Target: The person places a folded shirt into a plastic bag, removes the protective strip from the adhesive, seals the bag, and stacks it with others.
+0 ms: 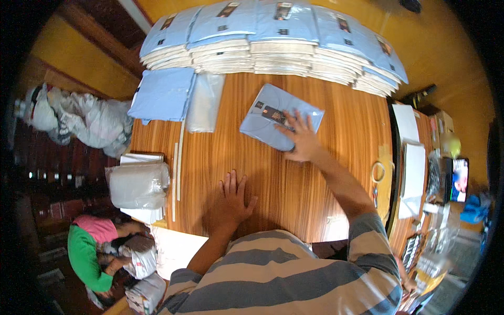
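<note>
A folded blue garment in a clear plastic bag (263, 132) lies tilted on the wooden table, a dark tag showing near its middle. My right hand (303, 139) rests on the right side of this package with its fingers spread, hiding part of the tag. Closer to me, my left hand (234, 200) lies flat on the bare tabletop with fingers apart, holding nothing. To the far left sits a folded blue garment (161, 97), seemingly without a bag. Beside it lie flat clear plastic sleeves (205, 107).
Several tall stacks of bagged blue garments (283, 29) line the far edge. At left are packed plastic bags (137, 189) and thin strips (179, 168). A tape roll (378, 171) and scissors (375, 197) lie right. A person in green (86, 257) bends over bundles at lower left.
</note>
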The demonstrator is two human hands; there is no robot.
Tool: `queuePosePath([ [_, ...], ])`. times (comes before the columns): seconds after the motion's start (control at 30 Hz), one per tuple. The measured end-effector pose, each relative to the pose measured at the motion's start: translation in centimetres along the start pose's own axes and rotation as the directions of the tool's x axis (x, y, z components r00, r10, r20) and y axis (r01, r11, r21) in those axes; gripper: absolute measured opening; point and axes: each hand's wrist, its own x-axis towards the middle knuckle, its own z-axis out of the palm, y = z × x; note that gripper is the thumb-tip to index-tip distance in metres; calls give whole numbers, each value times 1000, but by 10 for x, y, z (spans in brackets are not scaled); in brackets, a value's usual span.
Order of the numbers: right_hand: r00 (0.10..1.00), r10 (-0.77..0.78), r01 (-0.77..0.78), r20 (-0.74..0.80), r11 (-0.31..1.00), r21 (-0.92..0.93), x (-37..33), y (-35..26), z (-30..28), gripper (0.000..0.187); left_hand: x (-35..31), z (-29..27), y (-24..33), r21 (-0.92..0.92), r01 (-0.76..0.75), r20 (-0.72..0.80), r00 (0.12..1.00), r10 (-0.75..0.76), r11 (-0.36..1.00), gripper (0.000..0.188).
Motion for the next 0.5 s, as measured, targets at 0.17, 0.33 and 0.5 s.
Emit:
queuePosePath([
  [0.17,990,105,-109,-91,993,-36,51,38,-10,86,5,-23,6,-37,59,60,997,-56,998,80],
  [0.33,961,42,122,-274,823,555,130,-53,-27,52,1,-7,-6,-332,67,-122,986,-113,941,67],
  [0.5,971,229,-19,74,-236,972,274,-172,2,41,42,-15,-34,-811,11,-206,930,-303,585,52],
])
